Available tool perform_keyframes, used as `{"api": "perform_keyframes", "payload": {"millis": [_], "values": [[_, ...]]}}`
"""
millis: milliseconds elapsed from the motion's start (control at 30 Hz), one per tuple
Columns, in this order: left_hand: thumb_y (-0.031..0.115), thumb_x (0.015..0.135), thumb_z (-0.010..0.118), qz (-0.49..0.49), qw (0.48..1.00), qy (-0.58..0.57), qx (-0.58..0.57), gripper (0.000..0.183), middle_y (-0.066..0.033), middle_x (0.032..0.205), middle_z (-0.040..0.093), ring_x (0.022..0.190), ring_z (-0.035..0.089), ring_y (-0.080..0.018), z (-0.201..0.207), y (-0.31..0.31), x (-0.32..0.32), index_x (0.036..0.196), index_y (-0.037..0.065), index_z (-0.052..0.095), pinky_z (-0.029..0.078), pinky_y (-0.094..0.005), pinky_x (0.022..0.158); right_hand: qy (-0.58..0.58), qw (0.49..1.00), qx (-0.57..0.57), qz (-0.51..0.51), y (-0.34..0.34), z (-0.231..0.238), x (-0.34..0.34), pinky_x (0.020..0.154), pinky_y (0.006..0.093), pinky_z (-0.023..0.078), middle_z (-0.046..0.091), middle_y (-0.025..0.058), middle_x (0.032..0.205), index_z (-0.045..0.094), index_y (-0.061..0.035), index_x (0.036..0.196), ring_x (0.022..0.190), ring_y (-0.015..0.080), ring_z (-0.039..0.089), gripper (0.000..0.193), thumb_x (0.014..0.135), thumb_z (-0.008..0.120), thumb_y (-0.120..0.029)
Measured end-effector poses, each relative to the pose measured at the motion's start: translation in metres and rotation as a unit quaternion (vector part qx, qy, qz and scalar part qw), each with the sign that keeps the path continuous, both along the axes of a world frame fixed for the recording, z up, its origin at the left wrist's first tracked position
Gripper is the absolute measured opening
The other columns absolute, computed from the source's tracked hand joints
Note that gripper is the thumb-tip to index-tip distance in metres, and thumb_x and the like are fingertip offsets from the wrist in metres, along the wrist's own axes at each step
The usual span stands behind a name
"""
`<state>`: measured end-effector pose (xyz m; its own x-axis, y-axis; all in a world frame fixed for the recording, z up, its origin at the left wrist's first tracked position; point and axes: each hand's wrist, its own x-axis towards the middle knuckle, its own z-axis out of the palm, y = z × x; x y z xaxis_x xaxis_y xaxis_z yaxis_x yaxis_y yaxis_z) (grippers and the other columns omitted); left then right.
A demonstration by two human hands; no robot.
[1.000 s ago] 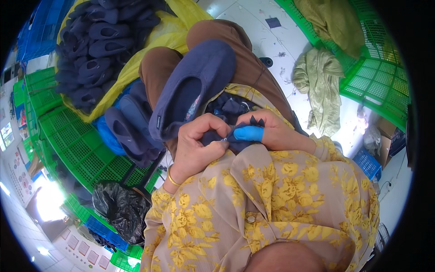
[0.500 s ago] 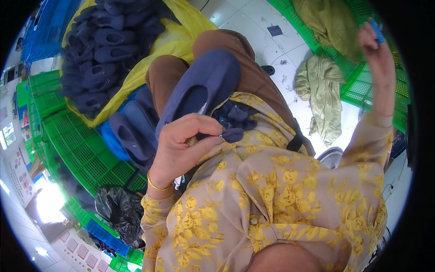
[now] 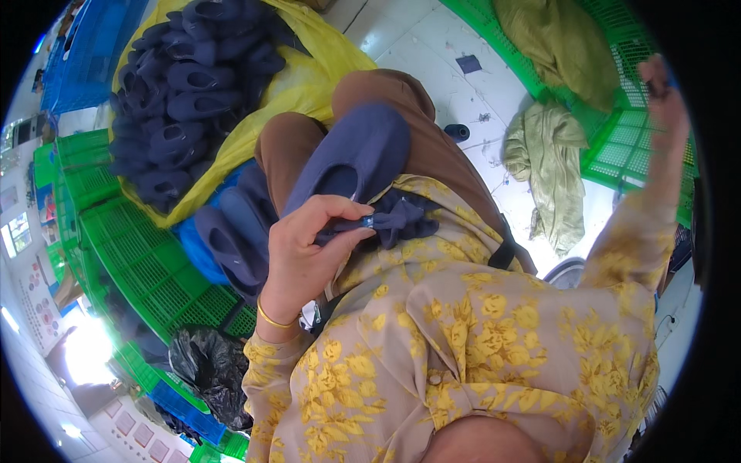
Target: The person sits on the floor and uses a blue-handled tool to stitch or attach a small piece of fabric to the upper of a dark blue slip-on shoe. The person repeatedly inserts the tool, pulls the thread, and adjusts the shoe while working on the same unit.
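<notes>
My left hand (image 3: pixel 307 243) is closed in front of my lap, thumb and forefinger pinching a bunched dark blue fabric piece (image 3: pixel 405 220). A small shiny light-blue bit (image 3: pixel 368 221) shows at the fingertips; I cannot tell what it is. Behind that hand, a dark blue slip-on shoe (image 3: pixel 363 139) lies across my thighs, its heel end hidden. Far off to the right, my right hand (image 3: pixel 662 96) is raised on an outstretched arm. Motion blurs it, but its fingers look curled; a trace of blue shows beside them, and what they hold cannot be made out.
A yellow bag (image 3: pixel 340 50) full of dark blue shoes (image 3: pixel 201 104) stands at the far left. More shoes (image 3: pixel 228 239) lie by my left thigh, near green crates (image 3: pixel 154 262) and a black plastic bag (image 3: pixel 204 359). Olive cloth (image 3: pixel 552 170) hangs over a green crate (image 3: pixel 625 147) at right.
My right hand has moved farther out to the right and blurred; the blue thing at its fingers now barely shows. My left hand still pinches, with the fabric now drawn up to its fingertips.
</notes>
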<state>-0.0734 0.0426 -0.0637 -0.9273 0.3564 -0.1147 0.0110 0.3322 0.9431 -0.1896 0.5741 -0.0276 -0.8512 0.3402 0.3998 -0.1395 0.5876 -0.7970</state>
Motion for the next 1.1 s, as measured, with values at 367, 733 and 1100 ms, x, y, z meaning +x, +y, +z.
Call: {"api": "perform_keyframes", "payload": {"millis": [367, 733, 1100], "values": [[-0.004, 0.079, 0.074, 0.156, 0.985, 0.029, 0.066, 0.025, -0.0052, 0.097, 0.071, 0.088, 0.068, -0.0135, 0.001, 0.027, -0.013, 0.102, 0.000, 0.067, 0.052, -0.0243, 0.078, -0.062, 0.909, 0.065, 0.406, -0.278, -0.056, 0.082, 0.052, 0.0297, 0.043, 0.056, 0.0054, 0.075, 0.066, -0.0097, 0.104, 0.062, 0.0216, 0.057, 0.032, 0.074, 0.073, -0.005], [0.013, 0.094, 0.059, 0.316, 0.857, -0.330, 0.239, 0.032, -0.0121, 0.107, 0.068, 0.095, 0.063, -0.0153, -0.029, 0.024, -0.011, 0.117, -0.009, 0.062, 0.048, -0.0269, 0.090, -0.374, 0.800, -0.371, 0.287, -0.310, -0.078, 0.069, 0.072, 0.0210, 0.047, 0.065, -0.0033, 0.088, 0.069, -0.0001, 0.100, 0.081, 0.0018, 0.054, 0.014, 0.094, 0.064, -0.012], [0.006, 0.092, 0.059, 0.335, 0.777, -0.316, 0.428, 0.026, -0.0108, 0.111, 0.066, 0.100, 0.061, -0.0178, -0.051, 0.029, 0.001, 0.115, -0.006, 0.060, 0.047, -0.0300, 0.093, -0.388, 0.760, -0.434, 0.290, -0.319, -0.100, 0.062, 0.065, 0.0194, 0.045, 0.063, -0.0051, 0.082, 0.070, -0.0033, 0.099, 0.073, 0.0007, 0.053, 0.012, 0.094, 0.064, -0.013]]}}
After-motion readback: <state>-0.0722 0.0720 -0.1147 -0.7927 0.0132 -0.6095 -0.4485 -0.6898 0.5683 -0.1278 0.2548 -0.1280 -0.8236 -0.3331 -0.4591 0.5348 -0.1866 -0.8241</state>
